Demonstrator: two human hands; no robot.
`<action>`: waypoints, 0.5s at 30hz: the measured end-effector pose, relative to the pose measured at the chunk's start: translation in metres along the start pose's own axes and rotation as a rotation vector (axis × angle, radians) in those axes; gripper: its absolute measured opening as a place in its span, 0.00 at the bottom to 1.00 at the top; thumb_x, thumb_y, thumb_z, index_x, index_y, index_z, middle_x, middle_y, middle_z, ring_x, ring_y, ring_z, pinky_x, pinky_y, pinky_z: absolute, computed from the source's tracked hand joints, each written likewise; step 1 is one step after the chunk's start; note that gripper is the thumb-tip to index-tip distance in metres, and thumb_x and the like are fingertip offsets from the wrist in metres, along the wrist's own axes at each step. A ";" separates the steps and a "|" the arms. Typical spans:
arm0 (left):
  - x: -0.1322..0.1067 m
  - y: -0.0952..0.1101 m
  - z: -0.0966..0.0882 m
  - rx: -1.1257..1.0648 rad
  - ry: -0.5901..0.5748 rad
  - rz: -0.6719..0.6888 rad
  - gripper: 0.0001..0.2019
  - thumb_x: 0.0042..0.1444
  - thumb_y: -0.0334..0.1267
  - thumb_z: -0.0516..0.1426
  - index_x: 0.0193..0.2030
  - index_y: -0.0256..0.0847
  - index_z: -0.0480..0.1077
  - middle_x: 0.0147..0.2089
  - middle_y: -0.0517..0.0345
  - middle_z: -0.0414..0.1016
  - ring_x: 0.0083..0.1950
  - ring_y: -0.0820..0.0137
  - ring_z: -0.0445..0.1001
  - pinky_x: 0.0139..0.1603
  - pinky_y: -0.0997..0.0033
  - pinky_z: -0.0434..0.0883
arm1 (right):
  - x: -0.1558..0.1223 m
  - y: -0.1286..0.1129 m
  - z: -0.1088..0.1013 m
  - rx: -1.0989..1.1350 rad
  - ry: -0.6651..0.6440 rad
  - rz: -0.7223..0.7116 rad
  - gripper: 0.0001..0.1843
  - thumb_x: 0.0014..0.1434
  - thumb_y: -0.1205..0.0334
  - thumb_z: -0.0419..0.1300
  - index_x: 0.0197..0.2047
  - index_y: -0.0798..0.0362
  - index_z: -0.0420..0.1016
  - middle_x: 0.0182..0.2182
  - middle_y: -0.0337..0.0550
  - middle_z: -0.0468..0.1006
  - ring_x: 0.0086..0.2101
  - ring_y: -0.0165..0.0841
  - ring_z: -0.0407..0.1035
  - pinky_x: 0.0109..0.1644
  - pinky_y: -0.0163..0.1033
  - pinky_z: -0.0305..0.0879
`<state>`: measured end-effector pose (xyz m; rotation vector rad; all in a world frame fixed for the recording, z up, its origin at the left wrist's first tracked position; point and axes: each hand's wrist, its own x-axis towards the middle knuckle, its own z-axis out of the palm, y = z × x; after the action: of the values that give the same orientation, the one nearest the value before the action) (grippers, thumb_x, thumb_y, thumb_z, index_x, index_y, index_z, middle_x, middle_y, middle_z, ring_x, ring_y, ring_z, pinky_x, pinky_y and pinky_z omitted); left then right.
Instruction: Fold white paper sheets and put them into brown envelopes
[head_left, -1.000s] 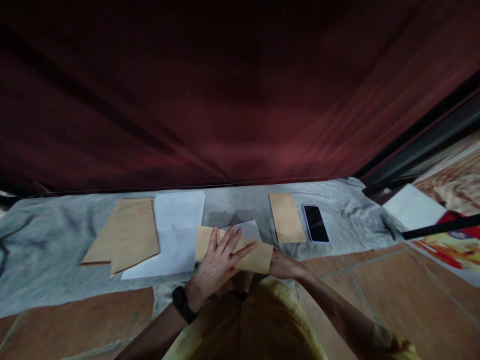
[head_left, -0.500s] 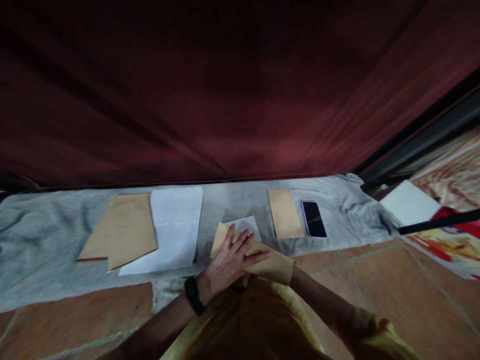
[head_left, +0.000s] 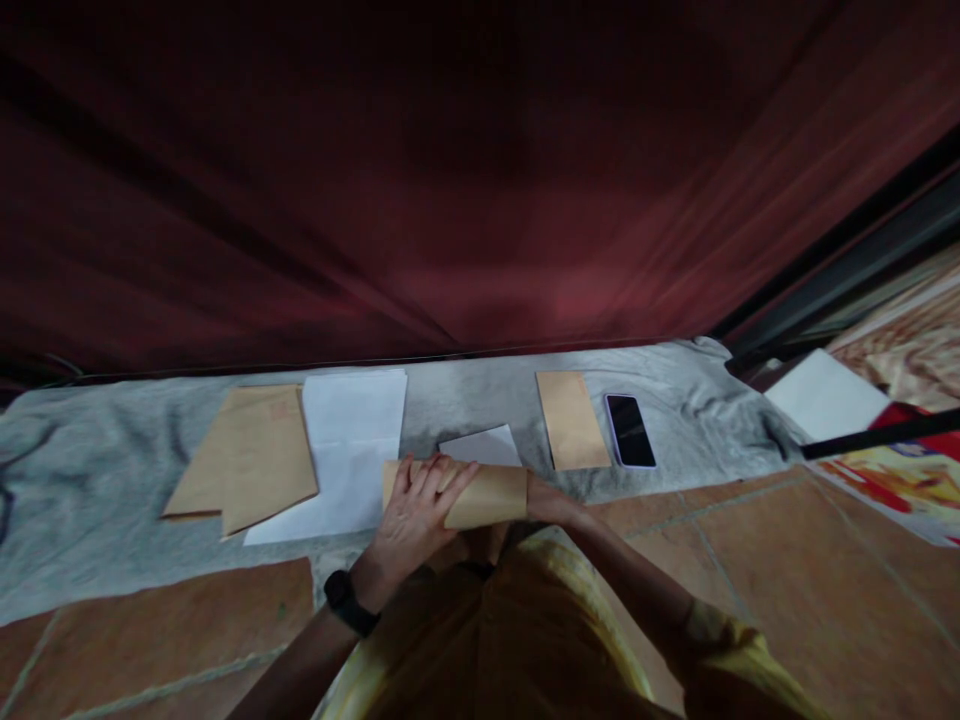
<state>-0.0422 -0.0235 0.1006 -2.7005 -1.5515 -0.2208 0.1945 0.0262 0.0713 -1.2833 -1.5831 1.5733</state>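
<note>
Nearest the camera was a yellow-brown garment (head_left: 487, 650) with soft folds, and to either side of it lay terracotta floor tiles (head_left: 187, 622) with pale joints. A black wristwatch (head_left: 351, 603) sat on the left wrist. The left hand (head_left: 418, 503) was open, fingers moderately spread, its palm side laid over the left part of a brown paper envelope (head_left: 491, 497); the fingertips reached its far edge. The envelope was centred in front of the person's body, long side crosswise, its surface slightly curved. The right hand (head_left: 537, 498) met the envelope's right end, which hid the fingers; whether they were inside or behind it, and how far open, could not be determined.

Just beyond the envelope, and partly covered by it in view, was a small whitish sheet (head_left: 487, 444) with a dark edge. To the left lay smooth white paper sheets (head_left: 352, 430), stacked flat, with overlapping brown envelopes (head_left: 270, 450) resting partly on them. To the right, a single narrow brown envelope (head_left: 573, 420) lay flat, near a phone (head_left: 631, 431) with rounded corners, a dark screen and a pale lilac rim. All rested on a rumpled grey cloth (head_left: 465, 395) of soft nap. Beyond it hung dark red fabric (head_left: 480, 250), marked by long diagonal folds.
</note>
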 end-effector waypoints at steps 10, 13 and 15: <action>-0.018 -0.034 0.014 0.083 0.128 -0.239 0.44 0.55 0.44 0.61 0.75 0.34 0.49 0.59 0.35 0.69 0.61 0.48 0.69 0.69 0.40 0.56 | 0.029 0.023 -0.022 -0.074 0.237 -0.118 0.22 0.62 0.61 0.55 0.59 0.50 0.72 0.53 0.48 0.78 0.47 0.35 0.74 0.54 0.43 0.70; -0.025 -0.039 0.020 0.109 0.157 -0.268 0.44 0.56 0.45 0.59 0.75 0.33 0.47 0.59 0.36 0.69 0.61 0.48 0.69 0.68 0.40 0.57 | 0.028 0.035 -0.015 -0.366 0.370 -0.053 0.21 0.64 0.61 0.55 0.59 0.54 0.71 0.50 0.53 0.78 0.47 0.40 0.74 0.54 0.45 0.70; -0.030 -0.040 0.023 0.115 0.177 -0.274 0.44 0.56 0.47 0.59 0.75 0.33 0.46 0.59 0.35 0.69 0.61 0.47 0.68 0.68 0.40 0.58 | 0.027 0.041 -0.004 -0.586 0.425 0.008 0.23 0.64 0.58 0.58 0.61 0.56 0.69 0.50 0.57 0.76 0.50 0.44 0.73 0.55 0.48 0.68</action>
<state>-0.0883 -0.0269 0.0715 -2.3079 -1.8122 -0.3518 0.1975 0.0461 0.0261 -1.7800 -1.8024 0.7669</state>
